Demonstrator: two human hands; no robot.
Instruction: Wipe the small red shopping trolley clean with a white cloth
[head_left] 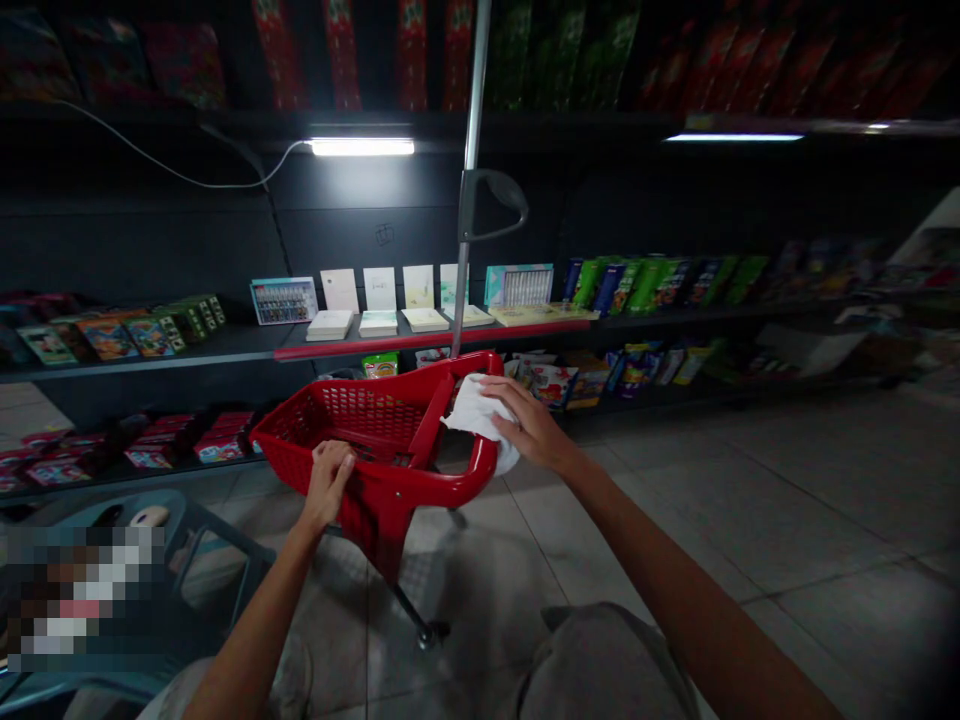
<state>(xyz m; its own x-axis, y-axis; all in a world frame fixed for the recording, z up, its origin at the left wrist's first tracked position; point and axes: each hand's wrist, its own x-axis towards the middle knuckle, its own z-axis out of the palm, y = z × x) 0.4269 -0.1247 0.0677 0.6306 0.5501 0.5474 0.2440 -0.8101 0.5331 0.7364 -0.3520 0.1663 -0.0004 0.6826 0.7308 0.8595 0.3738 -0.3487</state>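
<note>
A small red plastic shopping cart (382, 487) stands in front of me on the tiled floor, its basket to the left and its looped handle to the right. With my left hand (330, 480) I grip the near rim of the basket, fingers curled over the edge. My right hand (525, 415) presses a white cloth (477, 405) against the handle loop. The cloth drapes over the bar and hangs down on its far side. A metal pole (472, 130) with a grey loop-shaped grip (499, 205) rises behind the cart.
Behind the cart, dark shelves (187, 350) hold notebooks (379, 300), snack packs (645, 285) and boxes. Bottles (412, 55) line the top shelf. A grey-blue plastic stool (169, 510) is at my lower left, its top partly blurred out. Tiled floor (675, 480) extends to the right.
</note>
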